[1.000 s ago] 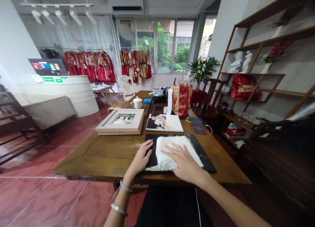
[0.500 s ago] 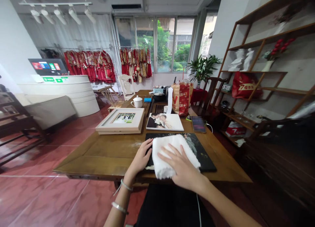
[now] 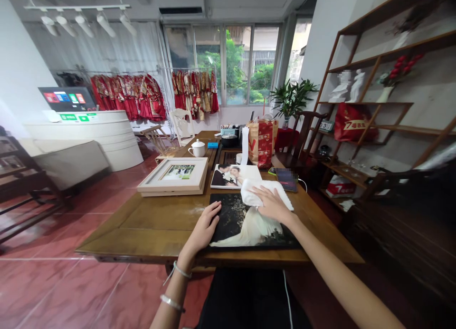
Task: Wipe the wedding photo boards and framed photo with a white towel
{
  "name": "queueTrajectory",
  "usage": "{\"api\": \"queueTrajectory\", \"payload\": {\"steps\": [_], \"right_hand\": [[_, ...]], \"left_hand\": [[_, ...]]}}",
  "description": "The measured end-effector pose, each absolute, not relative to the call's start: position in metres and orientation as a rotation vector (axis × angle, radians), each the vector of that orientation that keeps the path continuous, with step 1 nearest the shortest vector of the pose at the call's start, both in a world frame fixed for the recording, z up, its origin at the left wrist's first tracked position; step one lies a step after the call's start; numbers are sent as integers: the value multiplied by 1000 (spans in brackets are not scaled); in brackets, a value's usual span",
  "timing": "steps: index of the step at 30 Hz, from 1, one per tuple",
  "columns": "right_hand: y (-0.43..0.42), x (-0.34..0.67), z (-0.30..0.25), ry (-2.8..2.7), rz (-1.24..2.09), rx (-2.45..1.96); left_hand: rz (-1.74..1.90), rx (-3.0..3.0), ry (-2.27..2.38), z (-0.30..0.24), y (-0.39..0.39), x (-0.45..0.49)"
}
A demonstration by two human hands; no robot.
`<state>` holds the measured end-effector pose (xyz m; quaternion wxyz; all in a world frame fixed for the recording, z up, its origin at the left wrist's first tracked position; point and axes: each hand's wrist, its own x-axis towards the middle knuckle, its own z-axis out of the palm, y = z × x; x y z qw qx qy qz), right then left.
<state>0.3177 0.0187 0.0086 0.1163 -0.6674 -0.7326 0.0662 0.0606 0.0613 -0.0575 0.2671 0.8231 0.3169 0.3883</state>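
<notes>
A dark photo panel (image 3: 228, 219) showing a pale, flowing gown lies flat at the table's near side. My left hand (image 3: 205, 227) rests along its left edge, fingertips on the corner and fingers stretched out. Over the panel's far right part is a folded white towel (image 3: 251, 196). My right hand (image 3: 272, 204) lies on top of this towel with its fingers extended and slightly apart, pressing it down. Towel and hand cover the panel's upper right area. The towel's far edge overlaps the near right corner of a white photo panel (image 3: 221, 180) picturing two people.
A pale wooden picture frame (image 3: 151, 181) sits left on the wooden table (image 3: 142, 219). Farther back are a white lidded cup (image 3: 198, 149), a blue box (image 3: 213, 145) and a red-and-tan paper bag (image 3: 261, 146). A phone (image 3: 287, 179) with a cable lies right of the towel.
My right hand has slid the towel away from me and to the right, uncovering the gown picture. My left hand stays at the panel's left edge.
</notes>
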Motion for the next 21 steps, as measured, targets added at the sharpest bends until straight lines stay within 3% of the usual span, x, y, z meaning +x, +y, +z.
{"api": "queueTrajectory", "payload": {"steps": [5, 15, 21], "right_hand": [[19, 299, 8, -2159, 168, -1943], [-116, 278, 4, -2450, 305, -1511], [-73, 335, 1, -2241, 274, -1779]], "left_hand": [[1042, 2237, 864, -58, 61, 62], [1041, 2225, 868, -60, 61, 63], [1030, 2230, 854, -59, 61, 62]]}}
